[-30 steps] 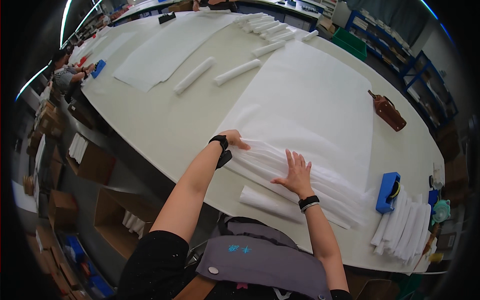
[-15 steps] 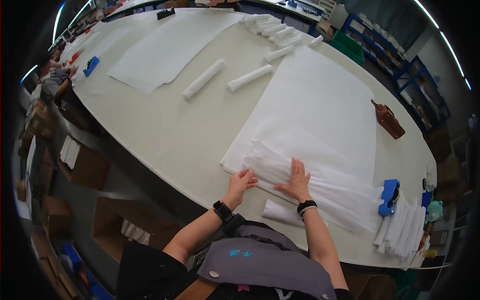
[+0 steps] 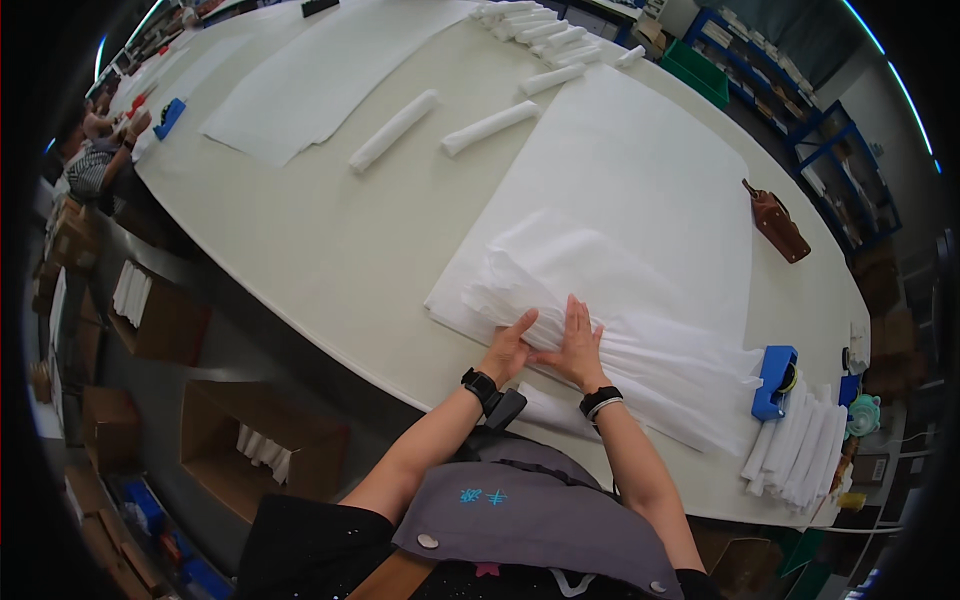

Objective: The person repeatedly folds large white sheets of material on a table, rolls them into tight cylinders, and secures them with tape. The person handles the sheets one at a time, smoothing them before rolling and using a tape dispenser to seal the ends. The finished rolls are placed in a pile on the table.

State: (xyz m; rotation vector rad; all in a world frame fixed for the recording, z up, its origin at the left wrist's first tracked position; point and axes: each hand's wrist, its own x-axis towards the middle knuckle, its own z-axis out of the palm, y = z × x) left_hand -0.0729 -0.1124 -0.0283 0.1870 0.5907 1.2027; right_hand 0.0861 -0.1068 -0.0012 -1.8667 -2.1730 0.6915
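Observation:
A thin white sheet (image 3: 650, 335) lies gathered in long folds over the near end of a flat stack of large white sheets (image 3: 640, 180). My left hand (image 3: 507, 350) is at the near left edge of these folds, its thumb apart from the fingers; the fingertips are partly hidden. Close beside it, my right hand (image 3: 574, 350) rests on the folds with its fingers stretched out. Between my forearms and the folds lies a white roll (image 3: 552, 408), partly covered by my right wrist.
Two white rolls lie farther left, one (image 3: 395, 130) apart from a pile of rolls (image 3: 540, 35). At right are a blue tape dispenser (image 3: 774, 382), more rolls (image 3: 797, 440) and a brown leather case (image 3: 776, 222). Cardboard boxes (image 3: 215, 420) stand below the table's left edge.
My left hand has moved right, up against the folds, and its thumb has spread from the fingers. My right hand has shifted slightly left. The whole view has tilted a little.

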